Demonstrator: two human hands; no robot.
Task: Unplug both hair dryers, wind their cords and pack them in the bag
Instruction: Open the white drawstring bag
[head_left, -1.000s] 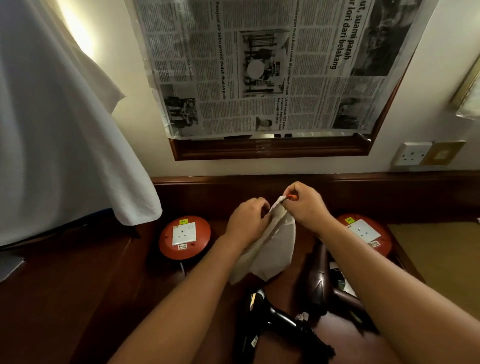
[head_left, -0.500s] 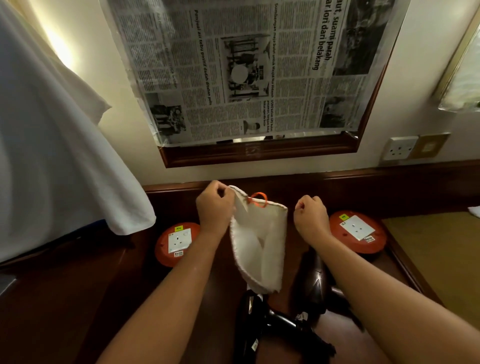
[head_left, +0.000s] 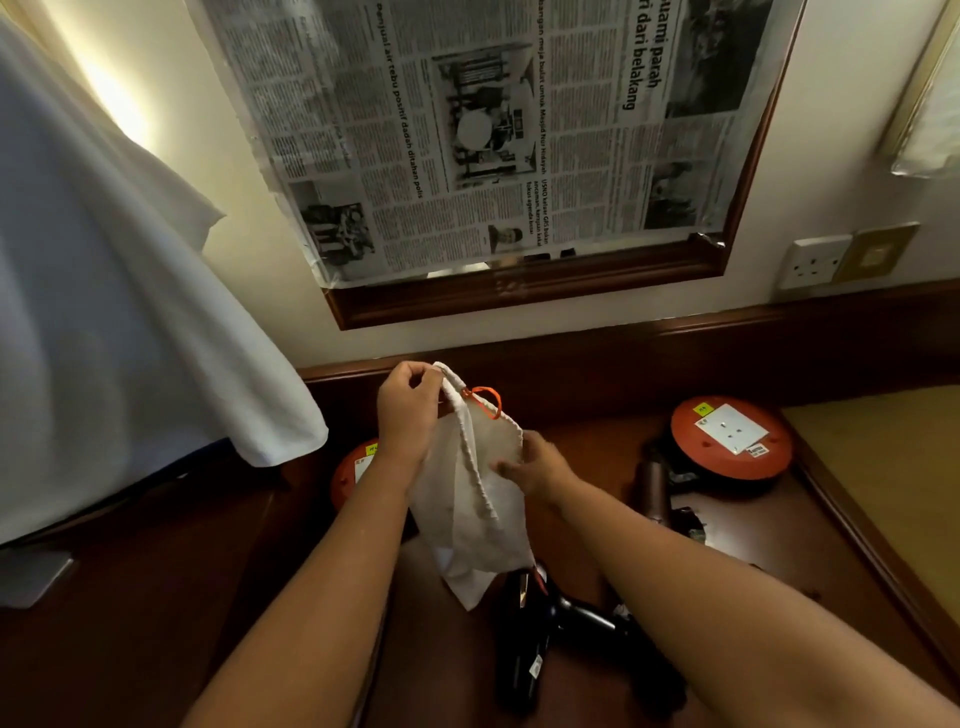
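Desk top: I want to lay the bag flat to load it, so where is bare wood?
Bare desk lies near left, between the hanging white cloth and the left arm. A smaller patch lies behind the bag, between the two orange socket discs. Near right is crowded: the black hair dryer, the brown hair dryer and their cords.

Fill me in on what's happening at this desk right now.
A person is holding a white drawstring bag above a wooden desk. The left hand grips its top edge near the orange cord loop, and the right hand holds the other side of the opening. Two dark hair dryers, one below the bag and one beside a red socket reel, lie on the desk, not yet packed.
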